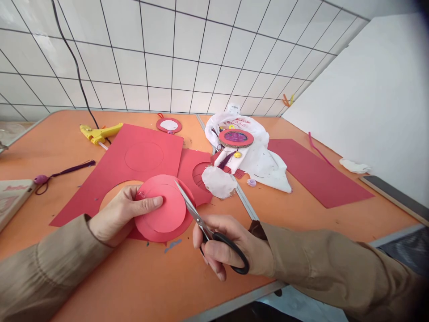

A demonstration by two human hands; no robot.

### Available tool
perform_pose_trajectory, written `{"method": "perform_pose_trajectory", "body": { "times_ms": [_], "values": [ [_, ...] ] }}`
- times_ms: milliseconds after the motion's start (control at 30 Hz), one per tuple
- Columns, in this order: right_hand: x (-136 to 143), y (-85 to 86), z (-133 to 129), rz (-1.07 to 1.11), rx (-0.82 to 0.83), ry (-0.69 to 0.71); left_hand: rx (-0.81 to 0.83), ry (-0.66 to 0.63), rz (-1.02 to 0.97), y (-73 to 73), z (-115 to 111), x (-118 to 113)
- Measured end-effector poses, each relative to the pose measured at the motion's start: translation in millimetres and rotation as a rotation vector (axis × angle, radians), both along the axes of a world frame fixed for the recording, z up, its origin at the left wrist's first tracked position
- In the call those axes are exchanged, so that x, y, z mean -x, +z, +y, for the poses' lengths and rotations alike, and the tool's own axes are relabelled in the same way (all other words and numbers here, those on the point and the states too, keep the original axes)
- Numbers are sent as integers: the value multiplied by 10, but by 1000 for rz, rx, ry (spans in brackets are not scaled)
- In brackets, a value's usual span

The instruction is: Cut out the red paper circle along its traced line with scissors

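My left hand pinches a red paper disc above the orange table, thumb on top. My right hand grips black-handled scissors; their blades are slightly apart and cut into the disc's right edge. Beneath lies a large red paper sheet with a round hole cut out near my left hand and a pencilled circle further back.
A yellow glue gun with a black cord lies at the back left. A white plastic bag carries a round cardboard ornament. More red sheets, a white fabric scrap, a purple tassel and a small red disc lie around.
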State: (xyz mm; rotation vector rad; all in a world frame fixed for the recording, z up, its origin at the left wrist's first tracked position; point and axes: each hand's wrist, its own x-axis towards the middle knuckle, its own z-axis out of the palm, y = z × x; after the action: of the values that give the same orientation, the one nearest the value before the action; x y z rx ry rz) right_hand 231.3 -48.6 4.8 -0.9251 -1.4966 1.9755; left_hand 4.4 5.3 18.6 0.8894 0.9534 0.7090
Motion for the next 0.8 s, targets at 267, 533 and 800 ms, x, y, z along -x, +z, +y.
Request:
{"method": "perform_pose_trajectory", "body": {
  "times_ms": [267, 533, 800],
  "values": [
    [16, 44, 0, -36, 10, -3, 0, 19, 0, 4, 4, 5],
    [10, 45, 15, -40, 2, 10, -4, 9, -1, 4, 9, 14],
    [13, 52, 7, -36, 1, 7, -11, -30, -13, -29, 42, 38]
  ]
}}
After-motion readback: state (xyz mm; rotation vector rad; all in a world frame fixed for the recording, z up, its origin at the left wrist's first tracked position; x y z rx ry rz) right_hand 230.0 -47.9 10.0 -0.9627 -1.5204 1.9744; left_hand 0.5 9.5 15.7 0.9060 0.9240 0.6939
